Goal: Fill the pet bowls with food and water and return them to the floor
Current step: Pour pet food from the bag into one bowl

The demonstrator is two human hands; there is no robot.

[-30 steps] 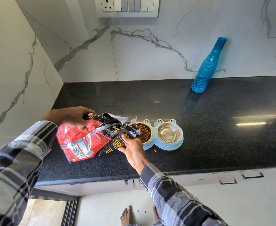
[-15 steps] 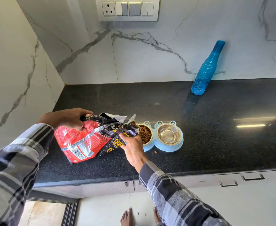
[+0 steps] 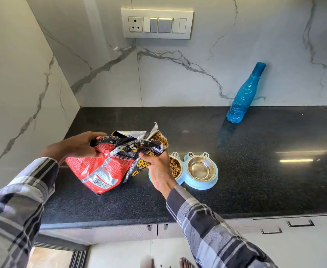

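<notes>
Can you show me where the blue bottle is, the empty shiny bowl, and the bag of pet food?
blue bottle (image 3: 240,101): head view, on its crinkled lower body.
empty shiny bowl (image 3: 201,168): head view, on its bare metal bottom.
bag of pet food (image 3: 99,170): head view, on its red front panel.

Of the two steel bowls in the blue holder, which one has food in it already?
The left bowl, nearest the right hand, holds brown kibble. The right bowl shows only bare shiny steel.

Home kitchen: black granite counter, marble backsplash, switch panel, drawers.
</notes>
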